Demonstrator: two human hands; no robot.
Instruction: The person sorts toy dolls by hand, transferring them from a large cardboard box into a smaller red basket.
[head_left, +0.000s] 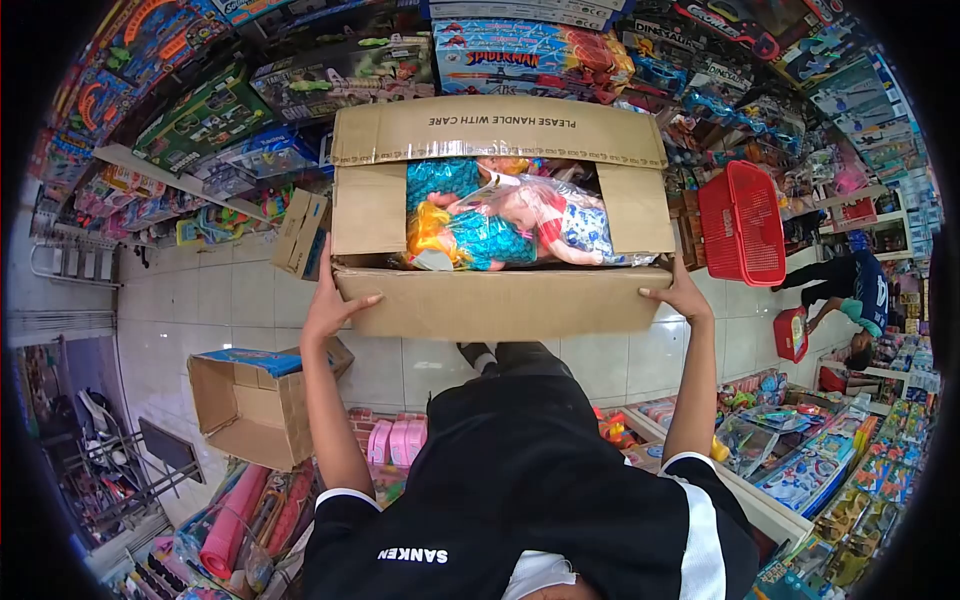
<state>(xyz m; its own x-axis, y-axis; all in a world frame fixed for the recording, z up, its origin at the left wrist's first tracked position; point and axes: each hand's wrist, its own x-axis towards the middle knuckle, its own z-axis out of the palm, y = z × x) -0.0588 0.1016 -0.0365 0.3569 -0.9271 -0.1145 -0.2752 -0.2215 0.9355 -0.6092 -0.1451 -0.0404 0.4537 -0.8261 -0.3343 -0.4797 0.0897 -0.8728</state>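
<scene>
Left hand and right hand gripped carton ends, seemingly half-curled, fingers mostly hidden; bagged dolls lay between.

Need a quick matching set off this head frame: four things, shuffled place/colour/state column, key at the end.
Things
1. held carton
2. large basket
3. shirt
4. left hand

Place, colour or state
A. black, lettered SANKEN
B. at the held carton's left end, thumb on its near wall
C. open, with bagged dolls showing inside
D. red, to the right of the held carton

Pairs: 1-C, 2-D, 3-A, 4-B
</scene>
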